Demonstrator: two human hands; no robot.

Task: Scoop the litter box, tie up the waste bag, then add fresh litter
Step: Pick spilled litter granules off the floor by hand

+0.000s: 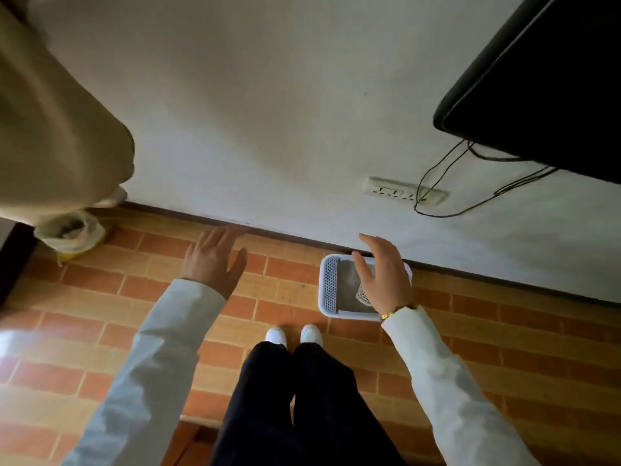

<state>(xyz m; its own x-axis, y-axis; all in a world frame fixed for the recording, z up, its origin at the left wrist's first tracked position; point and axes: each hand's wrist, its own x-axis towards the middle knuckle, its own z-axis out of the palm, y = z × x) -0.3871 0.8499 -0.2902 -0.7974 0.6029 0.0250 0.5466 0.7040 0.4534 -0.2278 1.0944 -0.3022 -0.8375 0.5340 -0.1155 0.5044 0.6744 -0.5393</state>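
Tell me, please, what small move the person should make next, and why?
Probably lower the right hand to grasp the white slotted scoop lying in the white plastic litter box: both hands are open and empty, the left hand over bare floor, so scooping hasn't begun.

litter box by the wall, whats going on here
A person stands on a brick-pattern floor, both hands open and holding nothing. The right hand hovers in front of the white litter box at the base of the wall; the left hand is spread out over bare floor. A scoop seems to lie inside the box, partly hidden. A small bin with a plastic bag sits off to the left. Scooping does not appear to have begun.
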